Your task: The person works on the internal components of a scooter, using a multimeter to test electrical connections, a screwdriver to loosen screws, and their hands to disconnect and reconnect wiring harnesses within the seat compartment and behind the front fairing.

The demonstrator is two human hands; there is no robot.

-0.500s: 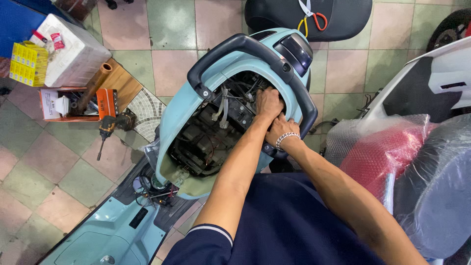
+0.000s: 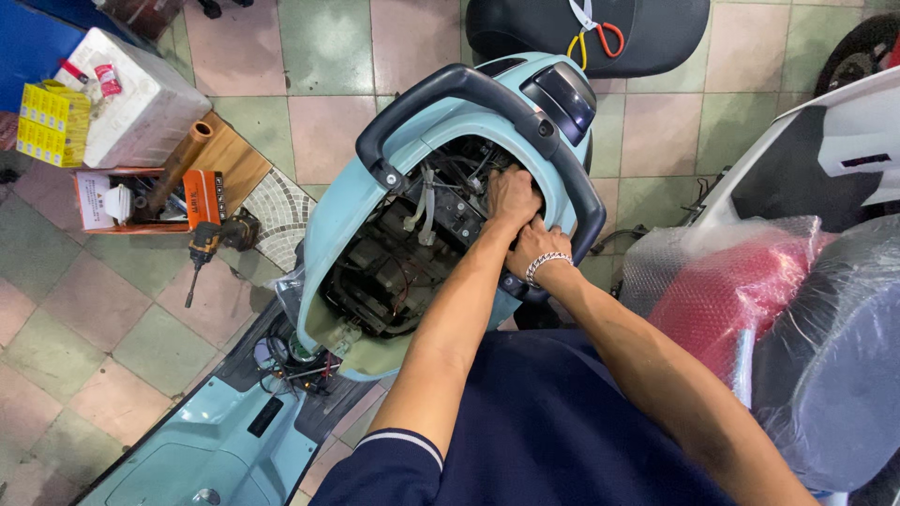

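Two bare forearms run up from a dark blue shirt [image 2: 553, 431] at the bottom edge, the shoulders cut off by the frame. Both hands meet at the rear of a pale blue scooter [image 2: 352, 201] whose seat is off, leaving its open bay of black parts and wiring exposed. The left hand [image 2: 511, 195] reaches into the bay's far corner, fingers curled out of sight among the cables; what it grips cannot be made out. The right hand [image 2: 536, 245], a silver bracelet [image 2: 547, 263] on its wrist, presses just beside it against the bay's edge under the black grab rail [image 2: 469, 89], its fingertips hidden too. Right of the arms lie bubble-wrapped red and black parts [image 2: 750, 290]. Farther left, a cordless drill [image 2: 204, 245] rests on the tiled floor [image 2: 94, 337] near a white foam box [image 2: 131, 103].
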